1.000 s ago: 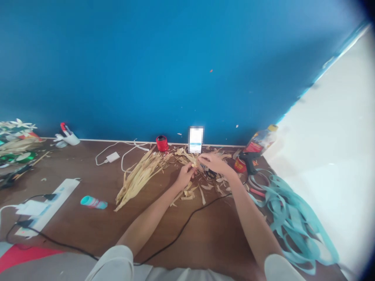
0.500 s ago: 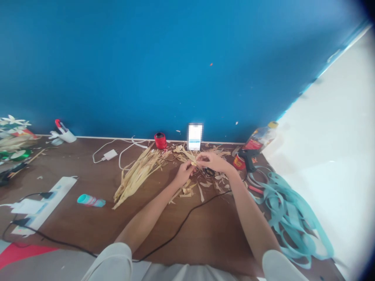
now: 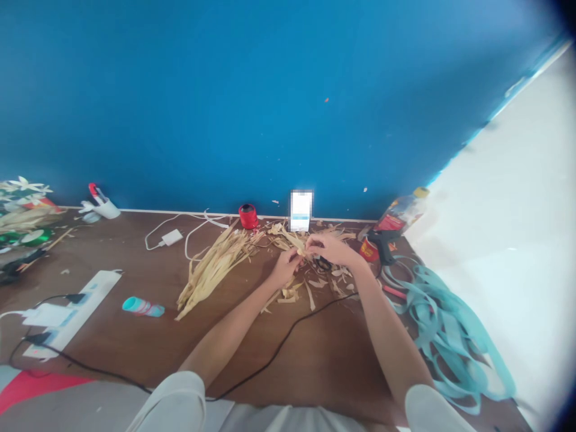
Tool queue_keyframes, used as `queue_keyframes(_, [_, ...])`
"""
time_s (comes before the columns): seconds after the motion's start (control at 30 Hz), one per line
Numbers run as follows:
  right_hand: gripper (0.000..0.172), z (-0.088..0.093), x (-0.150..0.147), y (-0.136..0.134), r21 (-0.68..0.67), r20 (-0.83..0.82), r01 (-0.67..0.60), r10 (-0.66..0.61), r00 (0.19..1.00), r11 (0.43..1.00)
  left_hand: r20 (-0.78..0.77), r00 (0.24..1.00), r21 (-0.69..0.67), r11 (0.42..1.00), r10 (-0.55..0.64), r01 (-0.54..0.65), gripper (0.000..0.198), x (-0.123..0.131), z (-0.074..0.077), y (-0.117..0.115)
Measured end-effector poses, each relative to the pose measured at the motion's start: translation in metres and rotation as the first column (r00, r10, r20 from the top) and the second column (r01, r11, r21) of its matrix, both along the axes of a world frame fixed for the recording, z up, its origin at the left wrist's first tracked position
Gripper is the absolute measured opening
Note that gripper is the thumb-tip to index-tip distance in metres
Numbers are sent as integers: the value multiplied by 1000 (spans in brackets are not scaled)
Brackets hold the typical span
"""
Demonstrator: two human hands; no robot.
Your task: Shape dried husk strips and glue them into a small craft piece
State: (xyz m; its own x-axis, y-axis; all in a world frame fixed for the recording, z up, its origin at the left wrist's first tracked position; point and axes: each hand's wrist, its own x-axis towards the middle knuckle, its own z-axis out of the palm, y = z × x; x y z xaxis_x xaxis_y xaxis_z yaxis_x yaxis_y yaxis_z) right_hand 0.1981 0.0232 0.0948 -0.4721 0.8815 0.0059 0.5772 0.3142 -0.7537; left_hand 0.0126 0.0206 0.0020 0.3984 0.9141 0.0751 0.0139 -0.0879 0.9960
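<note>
My left hand (image 3: 285, 268) and my right hand (image 3: 330, 249) meet over the brown table (image 3: 135, 342), near the blue wall. Both pinch a small piece of dry straw-coloured leaf (image 3: 300, 251) between their fingertips. A long bundle of dry leaf strips (image 3: 213, 267) lies just left of my hands. Short cut scraps (image 3: 292, 294) are scattered under and around them.
A black cable (image 3: 279, 354) runs across the table below my arms. A white power strip (image 3: 72, 312) and a teal tube (image 3: 143, 307) lie at left. A red spool (image 3: 248, 216), a hot glue gun (image 3: 383, 245), a bottle (image 3: 400, 213) and teal ribbon loops (image 3: 445, 336) are at right.
My hands have stayed together on the leaf piece, with the fingers shifting slightly. The view has tilted a little.
</note>
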Motion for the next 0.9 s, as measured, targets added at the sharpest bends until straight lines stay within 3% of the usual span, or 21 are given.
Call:
queue_keyframes(0.33, [15, 6, -1, -5, 36, 49, -26, 24, 999, 999, -48, 999, 56, 998, -23, 26, 22, 2, 1, -2])
queue_keyframes(0.7, [18, 13, -3, -8, 170, 54, -68, 59, 997, 983, -13, 999, 22, 998, -50, 50, 30, 0, 0, 0])
queue_keyframes(0.8, [18, 18, -7, -9, 226, 6, -42, 42, 999, 973, -4, 996, 0, 997, -84, 84, 31, 0, 0, 0])
queue_keyframes(0.9, [16, 18, -7, -8, 171, -102, 22, -5, 995, 985, -6, 993, -1, 993, -121, 121, 33, 0, 2, 0])
